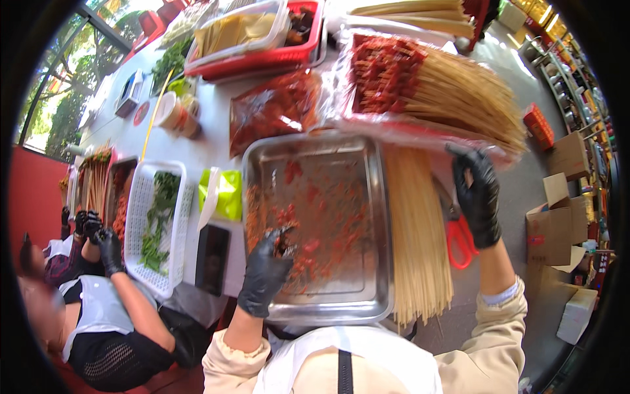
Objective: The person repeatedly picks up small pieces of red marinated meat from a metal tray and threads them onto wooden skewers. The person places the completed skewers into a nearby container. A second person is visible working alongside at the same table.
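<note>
My left hand [267, 277], in a black glove, is over the left part of a steel tray [339, 266] smeared with red sauce and small meat scraps. Its curled fingertips are coated with sauce; whether anything is between them cannot be made out. To the tray's right lies a thick bundle of bare bamboo skewers [418, 236]. My right hand [475, 197], also black-gloved, is beyond that bundle, by the plastic-lined edge of a tray of skewered red meat [389, 74]. Its fingers are bent, and what they hold is unclear. Red-handled scissors [460, 241] lie just below it.
A bag of red marinated meat [275, 108] touches the tray's far side. Leftward are a green tissue pack [221, 194], a black phone [212, 258] and a white basket of leaves [160, 221]. Co-workers' gloved hands [109, 248] are farther left. Cardboard boxes [556, 231] stand at right.
</note>
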